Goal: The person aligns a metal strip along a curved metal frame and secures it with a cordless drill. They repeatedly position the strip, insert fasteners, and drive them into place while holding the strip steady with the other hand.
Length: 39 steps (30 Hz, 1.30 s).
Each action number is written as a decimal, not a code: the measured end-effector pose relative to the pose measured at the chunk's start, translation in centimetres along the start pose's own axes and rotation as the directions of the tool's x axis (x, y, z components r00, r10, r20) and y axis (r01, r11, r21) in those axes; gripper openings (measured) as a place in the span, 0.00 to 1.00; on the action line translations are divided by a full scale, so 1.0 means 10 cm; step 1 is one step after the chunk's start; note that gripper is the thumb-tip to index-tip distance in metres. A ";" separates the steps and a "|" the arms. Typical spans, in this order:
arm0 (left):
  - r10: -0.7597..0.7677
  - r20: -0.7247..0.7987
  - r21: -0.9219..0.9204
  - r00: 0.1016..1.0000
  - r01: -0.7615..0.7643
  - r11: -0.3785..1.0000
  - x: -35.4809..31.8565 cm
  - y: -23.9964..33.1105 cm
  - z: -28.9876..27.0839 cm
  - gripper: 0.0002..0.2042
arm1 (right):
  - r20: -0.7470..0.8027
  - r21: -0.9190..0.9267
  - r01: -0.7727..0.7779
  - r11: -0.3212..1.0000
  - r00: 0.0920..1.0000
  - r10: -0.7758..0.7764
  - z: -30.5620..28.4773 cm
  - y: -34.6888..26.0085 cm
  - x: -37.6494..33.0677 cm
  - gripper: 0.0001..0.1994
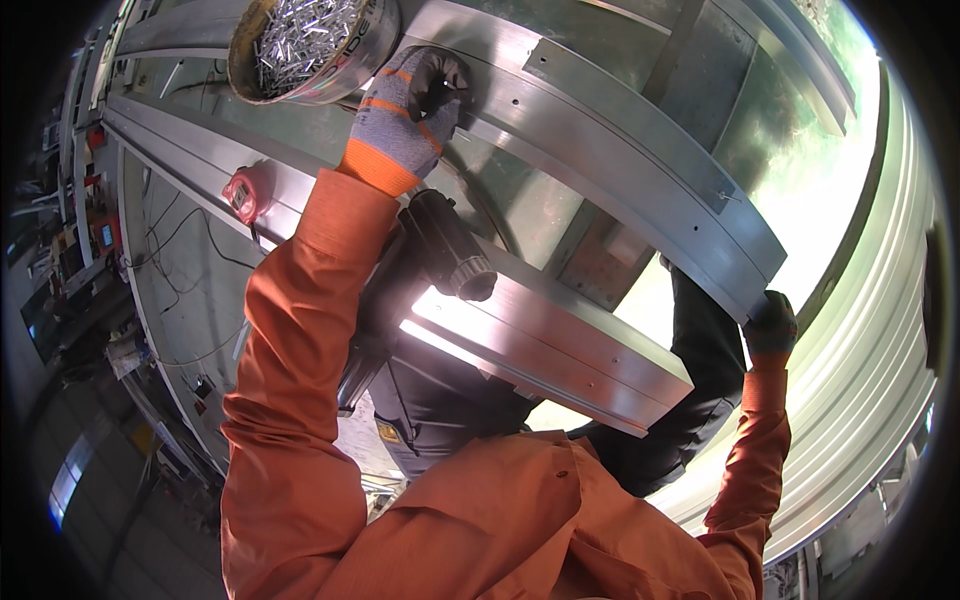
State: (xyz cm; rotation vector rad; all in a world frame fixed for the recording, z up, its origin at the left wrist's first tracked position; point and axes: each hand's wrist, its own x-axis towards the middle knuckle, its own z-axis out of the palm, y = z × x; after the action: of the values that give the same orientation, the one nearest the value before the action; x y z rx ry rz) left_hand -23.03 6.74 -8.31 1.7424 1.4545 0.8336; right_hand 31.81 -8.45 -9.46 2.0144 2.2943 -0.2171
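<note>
My left hand [410, 115], in a grey glove with orange bands, is closed at the near edge of a long aluminium profile [600, 165]. Its thumb and fingers curl together; whatever lies between them is too small to make out. At the profile's right end, my right hand [771, 322] in a dark glove grips the corner, its fingers partly hidden. Small holes dot the profile, and a thin pin-like piece [724, 195] sits near that end. A round tub [381, 45] full of loose metal rivets [305, 40] stands just beyond my left hand.
Nearer my body lies a second aluminium profile [560, 335]. A black cylindrical tool [445, 245] rests by it, beside my left forearm. A red tape measure [247, 195] sits at left. Long pale profiles [870, 400] are stacked at right. Cables [185, 260] trail on the left.
</note>
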 end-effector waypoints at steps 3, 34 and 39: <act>0.030 -0.006 0.008 1.000 -0.030 1.000 0.00 -0.01 0.00 0.08 | 0.030 -0.010 -0.044 0.999 0.999 0.045 -0.01 0.01 0.00 0.08; 0.070 -0.017 0.133 0.997 -0.067 0.989 -0.01 -0.05 0.00 0.12 | 0.068 0.027 -0.053 0.998 0.996 0.051 -0.01 0.08 0.01 0.11; 0.070 -0.026 0.094 0.997 -0.067 0.993 -0.01 0.02 0.00 0.11 | 0.062 0.057 -0.105 0.993 0.993 0.101 -0.01 0.07 -0.02 0.10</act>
State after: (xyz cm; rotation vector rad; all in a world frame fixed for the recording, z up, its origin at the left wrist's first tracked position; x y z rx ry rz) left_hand -22.93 6.61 -8.14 1.8658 1.4804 0.8424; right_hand 32.56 -8.55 -9.40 2.1180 2.1670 -0.3374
